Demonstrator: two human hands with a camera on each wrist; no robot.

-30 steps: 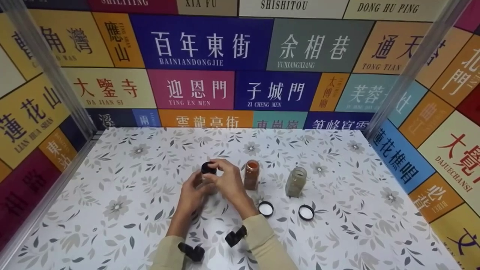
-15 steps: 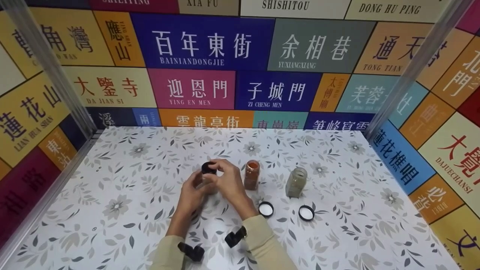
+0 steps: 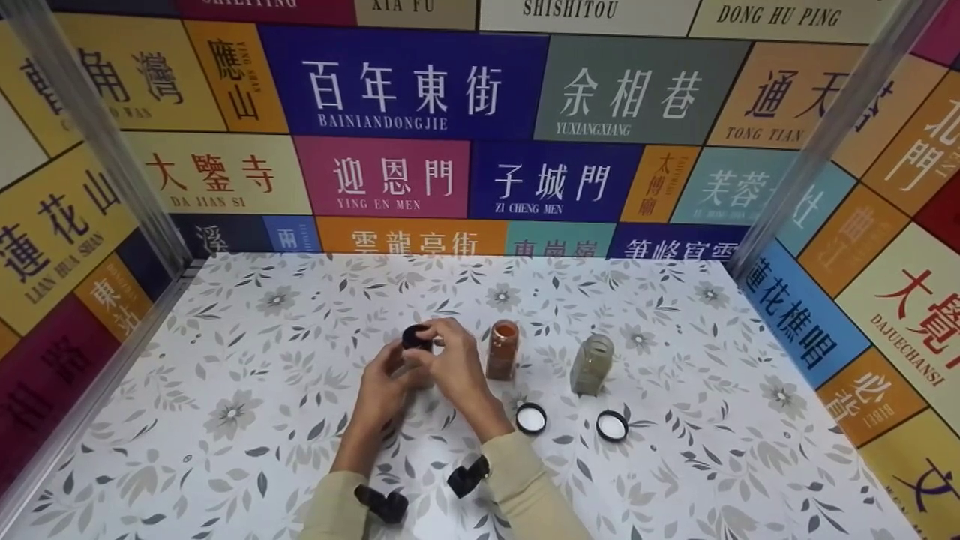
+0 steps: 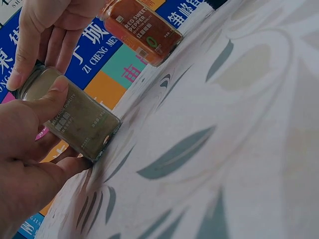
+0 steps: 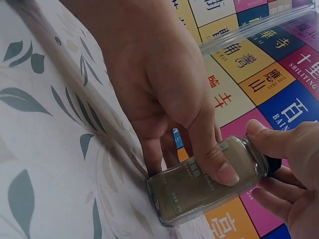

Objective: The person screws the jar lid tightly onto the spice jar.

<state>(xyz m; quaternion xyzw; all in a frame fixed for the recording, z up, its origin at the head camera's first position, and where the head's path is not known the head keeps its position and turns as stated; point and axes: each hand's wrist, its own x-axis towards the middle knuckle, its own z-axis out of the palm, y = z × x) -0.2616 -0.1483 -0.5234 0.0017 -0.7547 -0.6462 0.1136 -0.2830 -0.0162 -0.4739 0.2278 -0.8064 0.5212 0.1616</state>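
A square glass spice jar of grey-brown powder (image 4: 84, 119) stands on the table, mostly hidden by the hands in the head view. My left hand (image 3: 382, 390) grips its body, thumb along the front and fingers behind. At the top, the fingers and thumb of my right hand (image 3: 456, 364) pinch the black cap (image 3: 414, 337), which sits on the jar's neck. Just right of the hands stands an uncapped jar of orange-red powder (image 3: 502, 352), labelled red sweet pepper in the left wrist view. Farther right is another uncapped jar with greyish-green contents (image 3: 591, 367).
Two black lids, the left lid (image 3: 531, 418) and the right lid (image 3: 612, 426), lie white side up in front of the uncapped jars. A floral cloth (image 3: 247, 337) covers the table. Panels with large lettering (image 3: 405, 90) enclose its back and sides.
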